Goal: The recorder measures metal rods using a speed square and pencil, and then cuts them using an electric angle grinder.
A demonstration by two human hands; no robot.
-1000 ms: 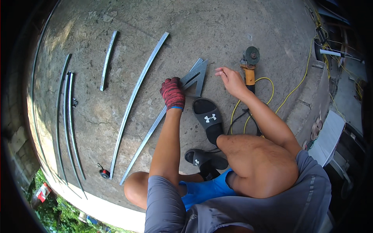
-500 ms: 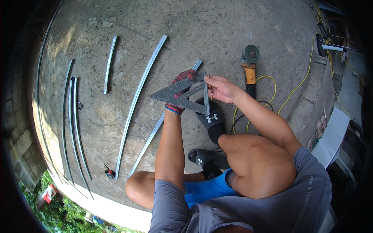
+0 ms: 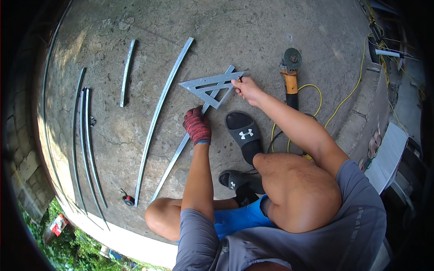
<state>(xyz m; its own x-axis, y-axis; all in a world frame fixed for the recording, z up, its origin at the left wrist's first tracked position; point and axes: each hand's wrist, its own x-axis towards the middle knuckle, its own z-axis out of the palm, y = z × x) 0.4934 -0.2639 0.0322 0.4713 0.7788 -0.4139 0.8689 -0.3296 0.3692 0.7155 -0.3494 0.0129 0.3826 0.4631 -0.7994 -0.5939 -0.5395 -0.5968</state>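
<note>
My left hand point(image 3: 197, 126), in a red and black knitted glove, is closed around a slim square metal tube point(image 3: 178, 152) that slants from my knee to beyond the hand. Bare, my right hand point(image 3: 248, 90) pinches the right corner of a grey triangular speed square point(image 3: 202, 84). The square is over the tube's far end; whether it touches the tube I cannot tell. A thin, pencil-like stick shows at my right fingers, partly hidden by them.
A longer metal tube point(image 3: 162, 110) lies to the left, with a short piece point(image 3: 128, 74) beyond it and several thin bars farther left. A tape measure point(image 3: 128, 199) rests near the long tube's near end. An orange angle grinder point(image 3: 290, 81) with a yellow cord lies right of my sandalled foot point(image 3: 243, 128).
My left hand has let go of the speed square and moved down onto the metal tube. My right hand has turned the square and brought it over the tube's far end.
</note>
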